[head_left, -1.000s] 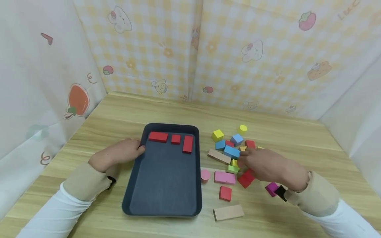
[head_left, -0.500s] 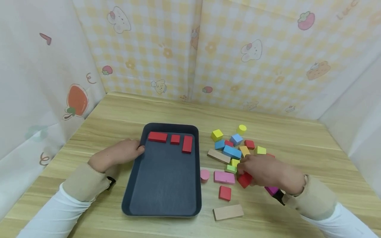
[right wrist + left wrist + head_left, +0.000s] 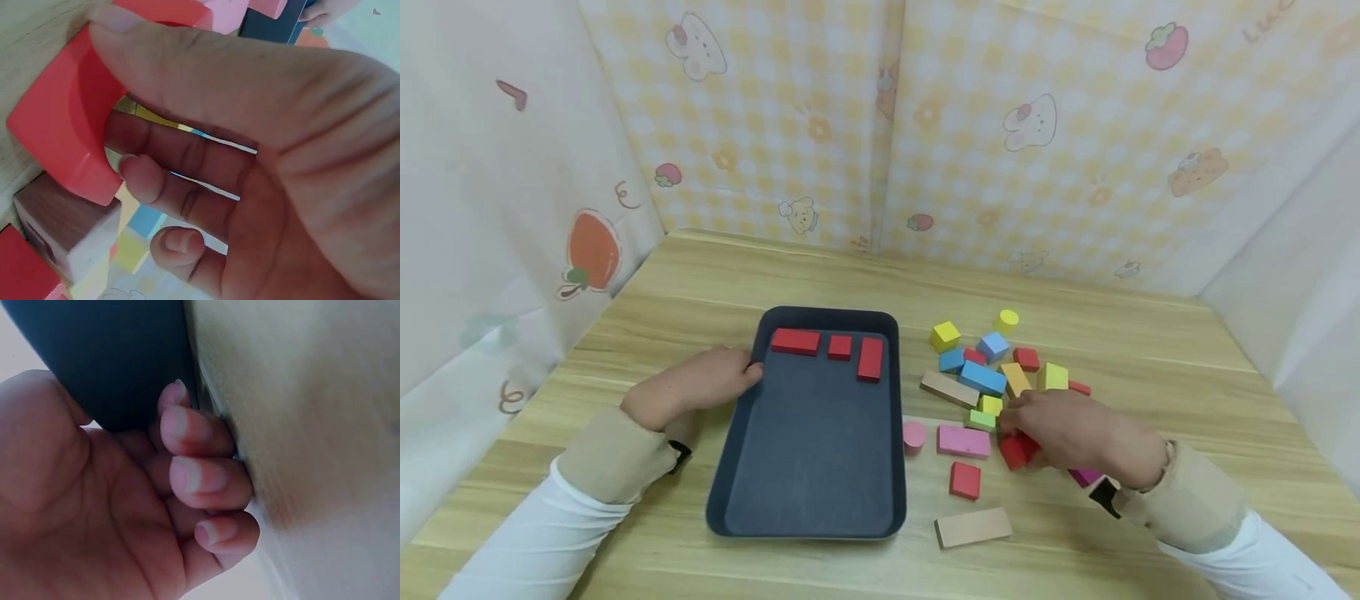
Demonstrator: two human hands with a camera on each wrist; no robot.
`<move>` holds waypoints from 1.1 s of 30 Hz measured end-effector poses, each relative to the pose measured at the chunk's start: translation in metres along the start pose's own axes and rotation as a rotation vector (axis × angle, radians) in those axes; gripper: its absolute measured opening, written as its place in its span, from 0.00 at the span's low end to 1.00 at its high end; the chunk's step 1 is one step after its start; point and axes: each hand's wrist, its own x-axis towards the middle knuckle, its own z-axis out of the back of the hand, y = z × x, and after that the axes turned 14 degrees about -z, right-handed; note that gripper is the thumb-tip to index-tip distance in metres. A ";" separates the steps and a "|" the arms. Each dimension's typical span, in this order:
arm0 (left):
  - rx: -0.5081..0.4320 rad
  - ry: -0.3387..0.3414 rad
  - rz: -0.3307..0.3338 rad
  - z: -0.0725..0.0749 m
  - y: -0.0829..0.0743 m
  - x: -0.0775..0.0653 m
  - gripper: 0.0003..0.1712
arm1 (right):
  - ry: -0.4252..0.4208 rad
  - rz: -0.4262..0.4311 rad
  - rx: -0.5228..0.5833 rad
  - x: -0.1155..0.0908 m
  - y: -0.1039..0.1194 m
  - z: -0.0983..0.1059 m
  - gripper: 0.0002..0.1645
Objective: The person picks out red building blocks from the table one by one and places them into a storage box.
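My left hand point(image 3: 703, 385) grips the dark grey tray point(image 3: 805, 528) at its left wall, thumb over the rim; in the left wrist view the fingers point(image 3: 203, 481) curl beside the tray's outer side point(image 3: 119, 356), close to the tabletop. Inside the tray, red blocks lie along the far end: a long one point(image 3: 795, 342), a small square one point(image 3: 839, 347) and an upright rectangular one point(image 3: 870, 360). My right hand point(image 3: 1071, 429) is low in the block pile, pinching a red arch block point(image 3: 62, 112) with thumb and fingers; its curved cutout faces the palm.
Around the right hand lie a pink block point(image 3: 964, 442), a red block point(image 3: 965, 481), a pink cylinder point(image 3: 913, 437), plain wooden blocks point(image 3: 973, 528), blue blocks point(image 3: 982, 378) and yellow blocks point(image 3: 945, 336). A brown block point(image 3: 65, 219) sits beside the arch. Patterned curtains point(image 3: 760, 125) stand behind.
My right hand has moved slightly down and toward me onto the red arch block, uncovering yellow and orange blocks behind it. The left hand stays on the tray.
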 end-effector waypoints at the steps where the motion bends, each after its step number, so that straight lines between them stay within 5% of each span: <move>1: -0.003 -0.001 0.001 0.000 0.000 0.000 0.20 | -0.002 -0.002 0.002 0.000 -0.001 -0.001 0.21; 21: 0.001 -0.006 0.013 -0.002 0.001 0.001 0.20 | -0.047 -0.010 -0.053 0.002 0.001 -0.002 0.22; 27: 0.002 -0.011 0.010 -0.003 0.001 0.001 0.19 | -0.072 -0.023 -0.067 -0.001 0.005 0.010 0.23; 33: 0.001 -0.017 0.008 -0.003 0.001 0.001 0.19 | -0.081 -0.007 -0.031 0.001 0.016 0.030 0.14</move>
